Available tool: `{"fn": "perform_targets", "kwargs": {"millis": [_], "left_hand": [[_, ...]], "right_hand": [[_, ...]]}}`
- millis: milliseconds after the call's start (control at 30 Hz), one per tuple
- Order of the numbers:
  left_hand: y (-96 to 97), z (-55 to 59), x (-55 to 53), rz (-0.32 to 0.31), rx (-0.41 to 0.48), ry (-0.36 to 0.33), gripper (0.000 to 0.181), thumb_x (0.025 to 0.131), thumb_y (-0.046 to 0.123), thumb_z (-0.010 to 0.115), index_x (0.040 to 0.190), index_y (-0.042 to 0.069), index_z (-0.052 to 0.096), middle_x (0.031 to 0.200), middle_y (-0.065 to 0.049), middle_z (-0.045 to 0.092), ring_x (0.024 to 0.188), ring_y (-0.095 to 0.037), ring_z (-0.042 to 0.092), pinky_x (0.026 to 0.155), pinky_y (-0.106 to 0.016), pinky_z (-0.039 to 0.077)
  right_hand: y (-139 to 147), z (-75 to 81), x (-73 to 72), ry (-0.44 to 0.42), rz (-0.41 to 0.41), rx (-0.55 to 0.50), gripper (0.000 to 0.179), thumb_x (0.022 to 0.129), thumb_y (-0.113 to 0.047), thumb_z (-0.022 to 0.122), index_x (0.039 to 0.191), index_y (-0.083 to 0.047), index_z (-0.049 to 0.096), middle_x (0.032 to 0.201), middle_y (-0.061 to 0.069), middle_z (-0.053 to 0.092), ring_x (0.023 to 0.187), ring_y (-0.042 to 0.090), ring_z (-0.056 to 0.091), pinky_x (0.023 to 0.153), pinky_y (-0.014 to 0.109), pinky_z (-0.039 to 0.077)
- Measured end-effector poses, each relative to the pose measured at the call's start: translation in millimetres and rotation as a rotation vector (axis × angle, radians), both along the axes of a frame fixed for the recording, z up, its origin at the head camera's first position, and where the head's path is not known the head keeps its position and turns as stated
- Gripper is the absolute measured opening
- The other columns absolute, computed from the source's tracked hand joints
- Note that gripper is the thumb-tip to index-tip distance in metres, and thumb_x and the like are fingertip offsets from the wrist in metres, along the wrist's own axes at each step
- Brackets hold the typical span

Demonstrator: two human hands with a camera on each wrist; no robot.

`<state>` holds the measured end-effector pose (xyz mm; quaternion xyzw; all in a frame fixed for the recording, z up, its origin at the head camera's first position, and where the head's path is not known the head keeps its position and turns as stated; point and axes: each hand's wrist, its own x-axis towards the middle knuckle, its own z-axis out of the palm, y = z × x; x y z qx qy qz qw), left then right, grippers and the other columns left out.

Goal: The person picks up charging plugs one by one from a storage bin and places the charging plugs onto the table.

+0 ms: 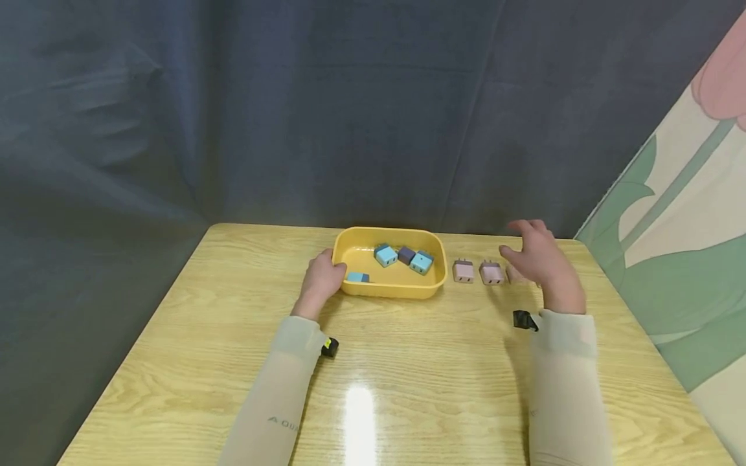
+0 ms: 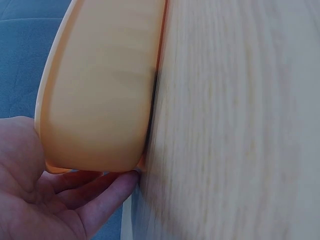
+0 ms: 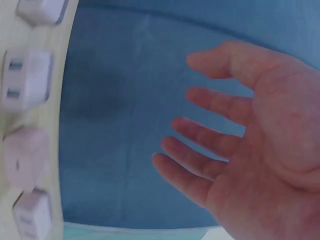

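Note:
A yellow plastic bin (image 1: 393,290) stands on the table, with light-blue plug adapters (image 1: 386,255) and a dark block (image 1: 406,255) lying inside. My left hand (image 1: 323,277) grips the bin's left end, thumb at the rim. In the left wrist view, its fingers (image 2: 107,200) reach against the bin's outer end, low by the tabletop. Right of the bin, pink plug adapters (image 1: 463,271) form a row, prongs pointing away. Above the right part of that row hovers my right hand (image 1: 544,262), fingers spread and relaxed, holding nothing. It partly hides the adapters there in the head view.
The wooden table (image 1: 361,349) ends at a dark curtain (image 1: 350,116) just behind the bin and the row. A flower-patterned cloth (image 1: 688,246) borders the right side. Black wrist cameras (image 1: 329,347) sit at both cuffs.

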<state>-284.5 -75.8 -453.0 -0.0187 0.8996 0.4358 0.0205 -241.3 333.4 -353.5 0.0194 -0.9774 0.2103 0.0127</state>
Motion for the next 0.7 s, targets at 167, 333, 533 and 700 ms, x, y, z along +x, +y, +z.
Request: {"fn": "perform_targets", "kwargs": {"millis": [167, 333, 533, 700], "left_hand": [[1.0, -0.6, -1.7, 0.004, 0.003, -0.007, 0.046, 0.108, 0.020, 0.051, 0.148, 0.001, 0.057, 0.126, -0.017, 0.074, 0.097, -0.026, 0.068, 0.083, -0.035, 0.055], [1.6, -2.6, -0.7, 0.006, 0.016, -0.010, 0.046, 0.108, 0.020, 0.052, 0.150, 0.001, 0.057, 0.131, -0.018, 0.073, 0.100, -0.027, 0.069, 0.086, -0.037, 0.057], [5.9, -1.9, 0.2, -0.002, 0.017, -0.012, 0.045, 0.107, 0.020, 0.053, 0.149, 0.002, 0.058, 0.129, -0.018, 0.074, 0.098, -0.026, 0.069, 0.081, -0.034, 0.055], [6.6, -0.9, 0.1, -0.009, 0.008, -0.012, 0.045, 0.107, 0.021, 0.053, 0.147, 0.002, 0.059, 0.126, -0.018, 0.075, 0.095, -0.025, 0.069, 0.078, -0.032, 0.054]], "right_hand": [[-42, 5.5, -4.6, 0.003, -0.012, -0.008, 0.067, 0.106, -0.026, 0.058, 0.162, 0.005, 0.038, 0.168, 0.038, 0.026, 0.154, 0.061, 0.027, 0.120, 0.077, 0.035], [-89, 3.3, -17.9, 0.008, 0.034, -0.021, 0.063, 0.104, -0.023, 0.061, 0.159, 0.002, 0.043, 0.168, 0.034, 0.032, 0.155, 0.056, 0.032, 0.123, 0.072, 0.038], [-127, -12.1, -29.8, -0.015, 0.132, -0.021, 0.061, 0.102, -0.019, 0.064, 0.158, 0.000, 0.048, 0.162, 0.030, 0.043, 0.149, 0.052, 0.044, 0.119, 0.065, 0.045], [-142, -27.5, -36.1, -0.041, 0.160, 0.028, 0.061, 0.102, -0.019, 0.071, 0.156, 0.001, 0.051, 0.153, 0.029, 0.053, 0.139, 0.050, 0.054, 0.113, 0.062, 0.051]]}}
